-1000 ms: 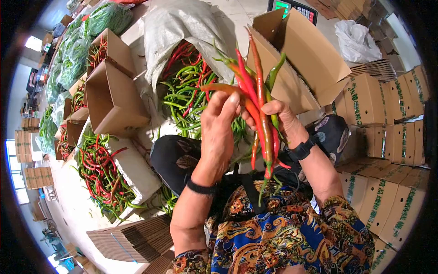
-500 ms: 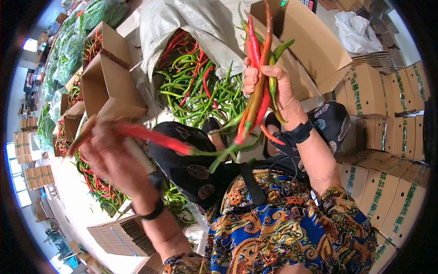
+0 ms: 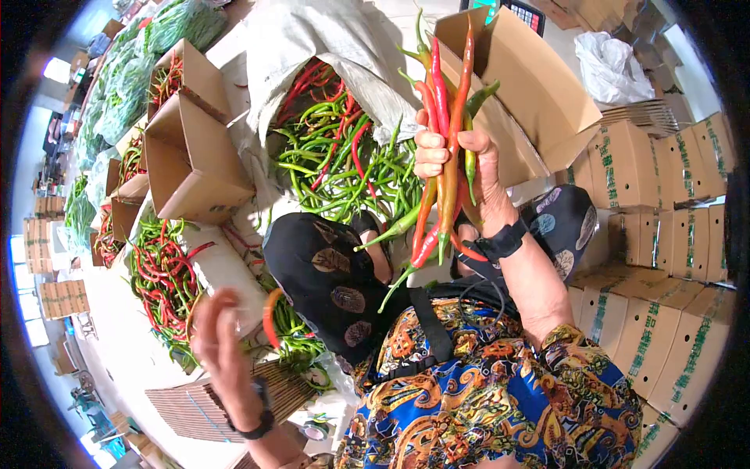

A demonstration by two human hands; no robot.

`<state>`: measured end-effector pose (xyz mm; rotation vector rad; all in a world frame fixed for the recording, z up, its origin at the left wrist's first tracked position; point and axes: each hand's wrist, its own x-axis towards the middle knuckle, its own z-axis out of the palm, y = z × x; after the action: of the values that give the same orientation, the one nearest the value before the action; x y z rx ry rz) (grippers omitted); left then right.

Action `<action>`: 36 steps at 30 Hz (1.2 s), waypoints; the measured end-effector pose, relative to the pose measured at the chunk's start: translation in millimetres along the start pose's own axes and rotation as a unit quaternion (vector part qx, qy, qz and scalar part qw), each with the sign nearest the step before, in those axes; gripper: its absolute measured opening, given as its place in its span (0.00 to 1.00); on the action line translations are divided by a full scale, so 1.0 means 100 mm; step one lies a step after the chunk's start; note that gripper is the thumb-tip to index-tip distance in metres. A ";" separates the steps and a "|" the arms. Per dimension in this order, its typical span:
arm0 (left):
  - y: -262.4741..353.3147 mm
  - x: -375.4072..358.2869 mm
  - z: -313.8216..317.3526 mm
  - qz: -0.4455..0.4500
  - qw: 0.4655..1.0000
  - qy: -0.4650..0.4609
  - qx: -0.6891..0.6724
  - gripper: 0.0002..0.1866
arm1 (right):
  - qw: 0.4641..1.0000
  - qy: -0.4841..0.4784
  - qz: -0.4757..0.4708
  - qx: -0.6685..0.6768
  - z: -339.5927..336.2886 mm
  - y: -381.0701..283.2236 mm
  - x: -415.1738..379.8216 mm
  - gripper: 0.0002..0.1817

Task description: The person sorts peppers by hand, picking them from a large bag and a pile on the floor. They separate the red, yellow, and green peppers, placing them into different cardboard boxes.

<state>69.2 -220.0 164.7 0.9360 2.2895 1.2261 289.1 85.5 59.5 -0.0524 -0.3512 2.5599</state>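
Observation:
My right hand [image 3: 461,160] is closed around a bunch of long chili peppers [image 3: 449,184], red, orange-brown and green, their tips and stems sticking out above and below the fist. Low on the left, my left hand [image 3: 223,340] is blurred by motion, its fingers raised and apart with nothing visible in them. Just right of it, a curved red chili pepper [image 3: 271,319] shows against a heap of green chilies [image 3: 297,340]. Beyond my knees, a white woven sack [image 3: 312,35] lies open with green and red chilies [image 3: 351,164] spilling from its mouth.
An open cardboard box [image 3: 539,86] stands behind my right hand. More open boxes [image 3: 183,160] and a pile of mixed chilies [image 3: 164,273] lie on the left. Flattened cardboard [image 3: 223,402] is stacked at lower left. Closed printed cartons [image 3: 633,164] line the right side.
My left hand has moved down and let go of the large red chili it held. My right hand keeps its bunch, now shifted slightly, with the peppers below the fist hanging more visibly.

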 end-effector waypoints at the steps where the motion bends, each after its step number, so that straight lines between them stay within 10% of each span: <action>1: 0.25 -0.10 0.27 -0.011 0.997 -0.043 -0.064 0.13 | 1.000 0.004 -0.001 -0.005 0.01 0.02 0.00 0.35; 2: 0.33 -0.12 0.45 -0.063 0.987 -0.134 -0.065 0.14 | 1.000 0.008 -0.003 -0.010 0.02 0.04 0.00 0.35; 5: 0.38 -0.07 0.96 0.161 0.974 -0.151 -0.048 0.15 | 1.000 -0.004 0.003 -0.012 0.05 0.05 -0.06 0.33; 17: 0.61 0.40 2.18 0.137 0.945 -0.189 -0.231 0.40 | 0.910 0.223 0.007 -0.349 0.44 0.07 -0.21 0.25; 22: 0.70 0.54 2.33 -0.110 0.850 -0.252 -0.449 0.31 | 0.855 0.226 -0.075 -0.460 0.29 0.24 -0.25 0.34; 28: 0.27 0.53 2.60 -0.175 0.772 -0.260 -0.554 0.19 | 0.824 0.146 0.035 -0.546 0.08 0.16 -0.38 0.45; 36: 0.06 0.49 2.50 -0.273 0.709 -0.237 -0.606 0.08 | 0.947 0.164 0.091 -0.262 -0.11 -0.02 -0.44 0.27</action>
<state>186.1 -37.0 31.8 0.0056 0.8153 1.5285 328.7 66.4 48.3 -0.7259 -0.9162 2.4989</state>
